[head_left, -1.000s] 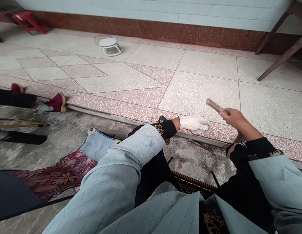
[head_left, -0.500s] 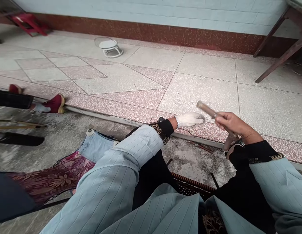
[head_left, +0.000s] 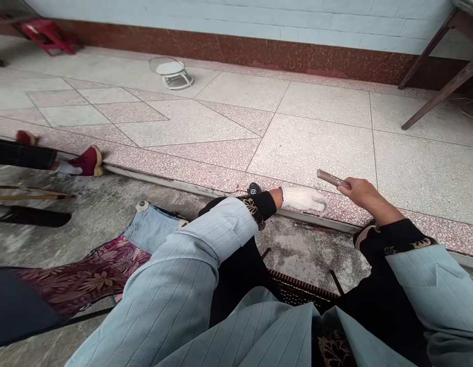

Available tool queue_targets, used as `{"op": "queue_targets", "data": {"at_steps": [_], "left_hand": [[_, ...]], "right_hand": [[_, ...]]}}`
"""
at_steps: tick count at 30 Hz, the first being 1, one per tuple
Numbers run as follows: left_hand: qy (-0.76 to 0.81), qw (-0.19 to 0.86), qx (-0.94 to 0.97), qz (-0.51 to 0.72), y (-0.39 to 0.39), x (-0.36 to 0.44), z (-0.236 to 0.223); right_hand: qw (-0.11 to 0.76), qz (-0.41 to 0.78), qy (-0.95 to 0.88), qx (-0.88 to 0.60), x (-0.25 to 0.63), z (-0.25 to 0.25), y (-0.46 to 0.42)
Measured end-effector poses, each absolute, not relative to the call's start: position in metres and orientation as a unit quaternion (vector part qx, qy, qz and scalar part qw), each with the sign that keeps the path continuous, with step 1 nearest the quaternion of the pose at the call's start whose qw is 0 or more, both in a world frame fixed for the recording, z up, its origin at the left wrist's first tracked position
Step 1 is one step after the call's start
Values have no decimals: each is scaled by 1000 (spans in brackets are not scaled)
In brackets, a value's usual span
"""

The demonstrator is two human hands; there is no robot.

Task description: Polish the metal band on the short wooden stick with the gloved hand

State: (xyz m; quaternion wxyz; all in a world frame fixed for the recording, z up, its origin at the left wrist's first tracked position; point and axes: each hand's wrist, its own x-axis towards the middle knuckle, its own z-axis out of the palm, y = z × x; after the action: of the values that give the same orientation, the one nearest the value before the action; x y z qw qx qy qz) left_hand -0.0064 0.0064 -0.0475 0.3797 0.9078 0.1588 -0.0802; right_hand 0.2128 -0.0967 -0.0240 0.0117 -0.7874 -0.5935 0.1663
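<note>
grips the brown rod (head_left: pixel 333 179) in the bare right hand (head_left: pixel 357 192), right of the middle of the frame, fist closed around its right-hand end and free end aimed left, over the pale floor tiles (head_left: pixel 316 142). wears a white glove (head_left: pixel 295 197) on the left hand (head_left: pixel 308 199), a little lower and to the left, near the step edge (head_left: pixel 175 182). holds those gloved fingers narrow, close together and pointing right; cannot tell of anything pinched in them. has the two hands apart, below and beside the free end of the rod on the left, at its other end on the right.

shows black embroidered cuffs beneath the light blue striped jacket (head_left: pixel 175 285), and a woven seat (head_left: pixel 303 289) at lower centre. shows a denim and maroon floral cloth (head_left: pixel 117 255) at lower left, and at far left the red shoe (head_left: pixel 89 161) of another person. includes a round white stool (head_left: pixel 171 70) at upper left of centre, a red stool (head_left: pixel 49 36) in the upper left corner and a dark wooden table (head_left: pixel 466 25) at upper right.
</note>
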Motion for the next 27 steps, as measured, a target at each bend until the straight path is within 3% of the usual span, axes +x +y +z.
{"op": "queue_targets", "data": {"at_steps": [8, 13, 17, 20, 23, 27], "left_hand": [[159, 383, 905, -89, 5, -7, -42], [179, 374, 905, -90, 17, -14, -24], [198, 327, 921, -67, 23, -19, -10], [198, 309, 928, -60, 20, -18, -5], [196, 311, 928, -66, 13, -15, -6], [175, 351, 915, -95, 1, -9, -14]], "right_hand": [[-113, 183, -648, -731, 211, -37, -98], [-85, 357, -720, -589, 212, -39, -103], [2, 487, -719, -497, 202, -18, -109], [171, 539, -644, -515, 196, 4, -115], [317, 514, -570, -557, 196, 14, -117], [404, 470, -478, -622, 204, 8, -110]]}}
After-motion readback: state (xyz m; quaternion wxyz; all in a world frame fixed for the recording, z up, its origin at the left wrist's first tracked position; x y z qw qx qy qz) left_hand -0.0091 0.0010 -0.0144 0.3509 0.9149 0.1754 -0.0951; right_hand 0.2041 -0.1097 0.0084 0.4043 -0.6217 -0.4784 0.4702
